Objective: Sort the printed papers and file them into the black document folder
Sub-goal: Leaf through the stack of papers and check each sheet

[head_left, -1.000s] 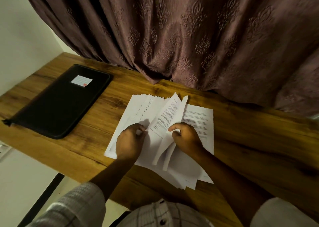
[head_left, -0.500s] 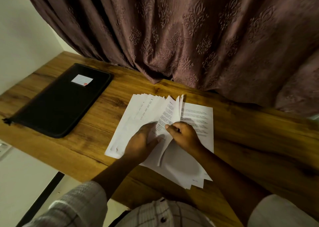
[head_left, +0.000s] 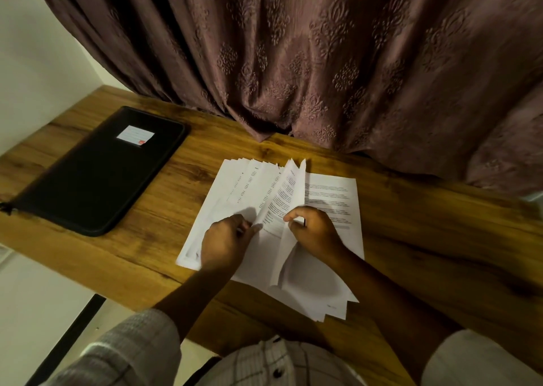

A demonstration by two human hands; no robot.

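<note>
Papers (head_left: 332, 192) are pinched by the right hand (head_left: 316, 231); grip of the left hand (head_left: 224, 243) cannot be told. Black folder (head_left: 97, 180) is seen at ten o'clock.

One wide-angle head camera looks forward and down from close above the left hand (head_left: 226, 243) and right hand (head_left: 316, 233) on the printed papers (head_left: 329, 192), with the black document folder (head_left: 97, 174) to their left and the curtain (head_left: 293, 62) beyond.

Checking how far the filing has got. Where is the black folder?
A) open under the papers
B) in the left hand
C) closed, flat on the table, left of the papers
C: the folder lies closed and flat on the table, apart from the papers to its right.
</note>
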